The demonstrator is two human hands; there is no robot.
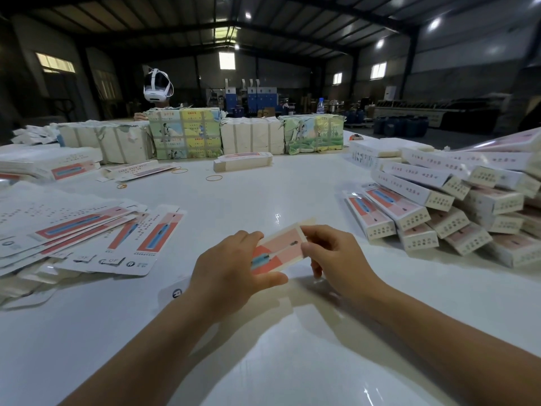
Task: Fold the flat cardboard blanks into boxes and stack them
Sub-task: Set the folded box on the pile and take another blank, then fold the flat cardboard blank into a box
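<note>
**Both hands on one pink carton above a white table**

White, glossy tabletop fills the near view inside a dim warehouse. Both hands hold one carton just above it, near the front centre. The carton is long and narrow, pale pink with a red-orange lower patch and a blue toothbrush-like picture, its far end cream-coloured. The left hand wraps its near end, fingers over the top and thumb beneath; the right hand pinches its right edge with curled fingers.

To the left, flat blanks lie fanned out, overhanging each other. To the right, folded boxes are heaped in a slanting pile, nearest ones close to the right hand. Between these two heaps the table is bare and open. Farther off lie rubber bands, a single box and wrapped bundles in a row along the far edge.
</note>
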